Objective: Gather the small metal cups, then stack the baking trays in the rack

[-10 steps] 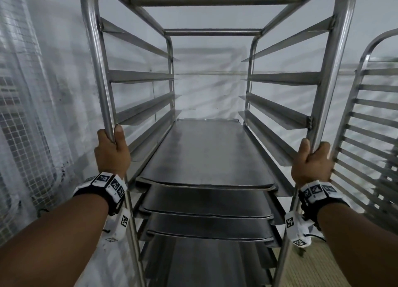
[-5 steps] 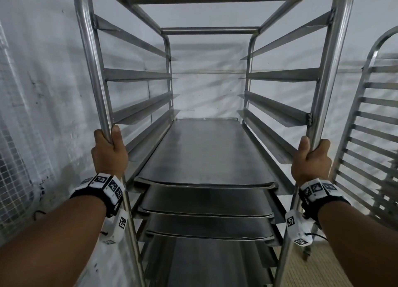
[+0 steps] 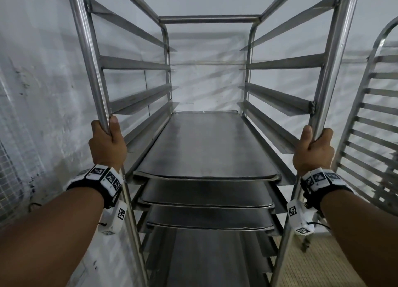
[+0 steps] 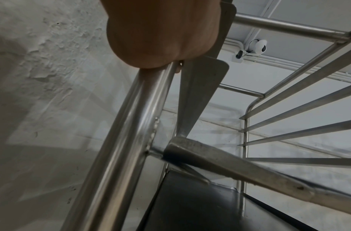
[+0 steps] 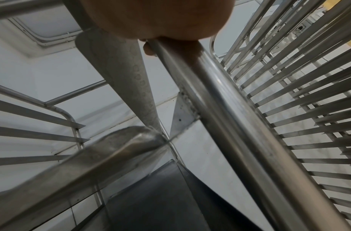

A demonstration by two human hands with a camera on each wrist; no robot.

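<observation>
The left hand (image 3: 107,145) and right hand (image 3: 312,152) each gripped a front upright of the rack (image 3: 86,56), level and equally near, while the baking trays (image 3: 206,144) lay between them, long axes running straight away toward the wall (image 3: 206,80).

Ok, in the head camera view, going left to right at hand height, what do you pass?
Wall → left hand on the rack's left post → top baking tray → right hand on the right post → second rack.
</observation>
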